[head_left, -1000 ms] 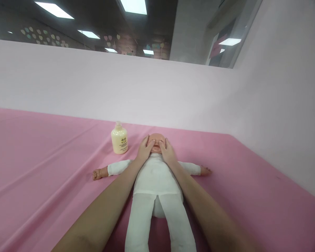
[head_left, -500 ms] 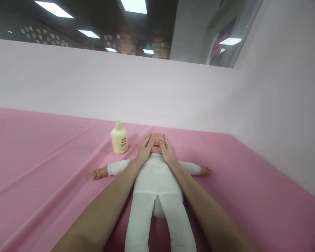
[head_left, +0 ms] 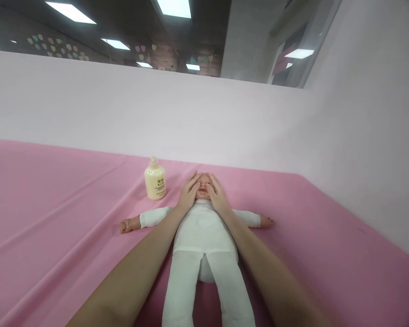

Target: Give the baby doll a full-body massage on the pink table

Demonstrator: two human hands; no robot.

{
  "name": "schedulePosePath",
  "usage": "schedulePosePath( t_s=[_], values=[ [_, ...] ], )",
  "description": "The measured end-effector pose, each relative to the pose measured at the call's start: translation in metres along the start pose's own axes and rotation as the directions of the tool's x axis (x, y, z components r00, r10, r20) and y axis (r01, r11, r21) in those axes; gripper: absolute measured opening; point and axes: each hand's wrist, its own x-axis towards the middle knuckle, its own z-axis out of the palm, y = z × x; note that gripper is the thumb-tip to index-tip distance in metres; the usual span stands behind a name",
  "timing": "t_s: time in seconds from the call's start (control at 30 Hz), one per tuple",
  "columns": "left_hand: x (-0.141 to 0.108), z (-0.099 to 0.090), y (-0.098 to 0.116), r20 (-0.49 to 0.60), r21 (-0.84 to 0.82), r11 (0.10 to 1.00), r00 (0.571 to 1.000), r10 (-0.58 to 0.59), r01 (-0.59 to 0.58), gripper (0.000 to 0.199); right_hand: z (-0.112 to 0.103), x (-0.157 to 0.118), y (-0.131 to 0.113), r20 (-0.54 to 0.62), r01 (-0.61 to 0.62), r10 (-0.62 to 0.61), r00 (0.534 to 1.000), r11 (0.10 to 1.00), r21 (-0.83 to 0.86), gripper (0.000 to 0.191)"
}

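Observation:
A baby doll (head_left: 204,227) with a white cloth body lies on its back, its arms stretched out sideways and its legs toward me. On the left side of its head rests my left hand (head_left: 189,191), fingers extended and slightly apart, thumb on the cheek beside the mouth. My right hand (head_left: 218,193) lies against the other side in the same way, its fingertips reaching onto the forehead. Both hands are open and touch the doll's head; its mouth and chin show between the thumbs. My forearms run along both sides of its body.
A cream pump bottle (head_left: 155,182) stands upright to the left of the doll's head. Pink cloth (head_left: 71,195) with some folds covers the surface. Behind it rises a white wall (head_left: 139,109) with a window above, and another wall (head_left: 371,136) closes the right side.
The fingers of both hands have shifted from the sides of the doll's head inward over its forehead. The thumbs stay by the cheeks. Doll and bottle have not moved.

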Motion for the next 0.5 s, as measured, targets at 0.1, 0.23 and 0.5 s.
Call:
schedulePosePath(
  t_s=[0.1,0.23,0.5],
  values=[
    [0.003,0.000,-0.012,-0.033,-0.099,0.990,0.994,-0.104,0.101,0.055,0.001,0.001,0.004,0.012,-0.088,0.088,0.996,0.993,0.082,0.074],
    [0.006,0.000,-0.023,-0.046,-0.230,0.943,0.966,-0.255,0.238,0.066,0.000,0.003,0.008,0.047,-0.238,0.234,0.971,0.963,0.128,0.086],
    [0.005,0.001,-0.016,-0.076,-0.182,0.935,0.944,-0.321,0.304,0.070,0.001,0.006,0.014,0.014,-0.347,0.348,0.937,0.932,0.101,0.093]
  ],
)
